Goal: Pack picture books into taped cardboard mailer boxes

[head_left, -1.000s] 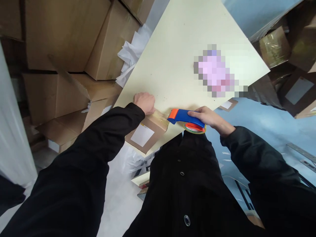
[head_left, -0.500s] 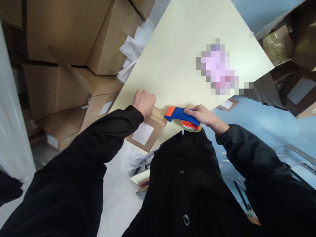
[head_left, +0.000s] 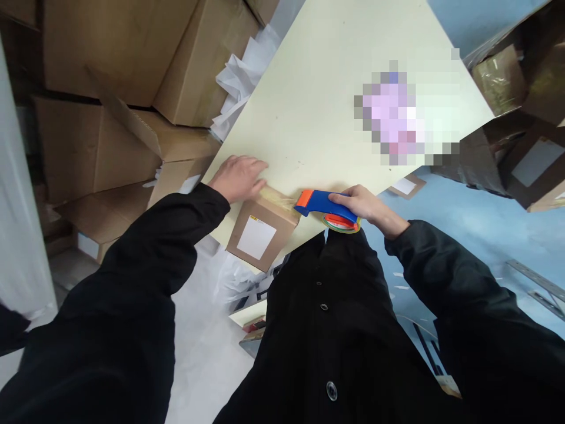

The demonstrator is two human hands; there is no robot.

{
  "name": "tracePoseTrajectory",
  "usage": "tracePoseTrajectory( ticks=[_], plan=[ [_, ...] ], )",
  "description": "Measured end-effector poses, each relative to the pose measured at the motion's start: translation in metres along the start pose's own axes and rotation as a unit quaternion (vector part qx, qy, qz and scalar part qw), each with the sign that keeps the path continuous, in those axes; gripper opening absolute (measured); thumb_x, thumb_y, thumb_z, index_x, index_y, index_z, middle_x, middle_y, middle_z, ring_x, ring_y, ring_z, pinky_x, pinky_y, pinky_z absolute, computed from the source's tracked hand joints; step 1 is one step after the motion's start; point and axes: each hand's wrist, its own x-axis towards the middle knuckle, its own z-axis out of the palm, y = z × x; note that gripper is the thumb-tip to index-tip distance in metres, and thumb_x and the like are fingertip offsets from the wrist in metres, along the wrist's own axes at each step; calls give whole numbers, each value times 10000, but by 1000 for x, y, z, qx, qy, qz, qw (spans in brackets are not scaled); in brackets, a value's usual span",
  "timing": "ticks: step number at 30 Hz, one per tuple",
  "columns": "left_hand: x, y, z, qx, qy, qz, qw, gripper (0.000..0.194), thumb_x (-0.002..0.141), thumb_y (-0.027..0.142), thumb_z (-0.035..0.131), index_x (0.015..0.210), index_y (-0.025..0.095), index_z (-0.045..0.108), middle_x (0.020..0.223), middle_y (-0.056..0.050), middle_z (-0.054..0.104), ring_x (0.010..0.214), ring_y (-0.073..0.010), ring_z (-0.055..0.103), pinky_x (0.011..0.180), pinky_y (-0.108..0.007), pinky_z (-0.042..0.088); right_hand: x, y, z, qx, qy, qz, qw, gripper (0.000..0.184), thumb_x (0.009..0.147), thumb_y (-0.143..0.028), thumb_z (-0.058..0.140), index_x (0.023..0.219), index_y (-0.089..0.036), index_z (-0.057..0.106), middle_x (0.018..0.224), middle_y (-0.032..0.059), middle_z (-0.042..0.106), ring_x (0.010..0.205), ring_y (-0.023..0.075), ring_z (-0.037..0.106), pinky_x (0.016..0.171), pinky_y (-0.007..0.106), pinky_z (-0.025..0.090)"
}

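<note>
A small cardboard box (head_left: 247, 219) with a white label on its near side sits at the table's near edge. Yellowish packing tape (head_left: 277, 199) lies across its top. My right hand (head_left: 359, 203) grips a blue and orange tape dispenser (head_left: 329, 204), whose orange front end meets the box's right end. Fingers loosely stretched and apart, my left hand (head_left: 238, 178) rests at the box's left end, the thumb close to the tape. It holds nothing that I can see.
The pale table (head_left: 322, 88) bears a pixelated pink and purple item (head_left: 391, 115) to the right. Large cartons (head_left: 119, 53) and an open carton (head_left: 132, 153) crowd the left, with crumpled white paper (head_left: 242, 76) beside the table. More wrapped boxes (head_left: 501, 76) stand at the far right.
My left hand has uncurled from a fist on the box and shifted left, baring more of the tape and label. The right hand with the tape dispenser has hardly moved.
</note>
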Motion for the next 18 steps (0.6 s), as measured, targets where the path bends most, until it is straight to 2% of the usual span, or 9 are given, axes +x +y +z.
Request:
tracePoseTrajectory(
  ticks=[3, 5, 8, 11, 14, 18],
  plan=[
    [-20, 12, 12, -54, -3, 111, 992, 586, 846, 491, 478, 1331, 163, 484, 1350, -136, 530, 1273, -294, 441, 1040, -412, 305, 1, -1, -5, 8, -8, 3, 1000, 446, 745, -564, 645, 556, -163, 599, 478, 22, 530, 461, 117, 435, 463, 273, 330],
    [-30, 21, 28, -62, 8, 143, 988, 661, 823, 541, 510, 1349, 143, 470, 1386, -165, 495, 1311, -313, 405, 1068, -433, 276, 0, -6, -9, 12, -12, 13, 1000, 437, 754, -545, 648, 552, -161, 600, 489, 26, 540, 461, 117, 435, 470, 278, 340],
    [-36, 27, 53, -79, 41, 121, 989, 655, 814, 567, 528, 1300, 127, 526, 1307, -197, 560, 1241, -323, 489, 1027, -434, 334, -5, -18, -13, 37, -14, 34, 999, 405, 791, -501, 631, 580, -155, 626, 529, 44, 586, 475, 125, 464, 493, 284, 378],
    [-36, 25, 69, -99, 69, 78, 990, 613, 791, 576, 556, 1232, 152, 586, 1229, -182, 617, 1181, -322, 544, 968, -418, 387, -9, -23, -12, 75, -26, 41, 996, 335, 829, -440, 610, 664, -155, 669, 616, 57, 651, 528, 141, 528, 558, 289, 444],
    [-35, 23, 74, -102, 72, 58, 990, 572, 786, 581, 552, 1186, 176, 609, 1200, -155, 637, 1165, -308, 553, 959, -403, 384, -10, -17, -7, 130, -47, 60, 989, 267, 862, -391, 581, 768, -166, 689, 723, 61, 698, 596, 156, 591, 632, 297, 498],
    [-36, 26, 71, -104, 62, 24, 992, 539, 780, 606, 535, 1124, 203, 630, 1145, -128, 660, 1113, -294, 572, 909, -375, 389, -9, -17, -6, 174, -61, 88, 979, 297, 897, -404, 530, 811, -155, 666, 765, 87, 710, 646, 181, 634, 655, 316, 541]
  ],
)
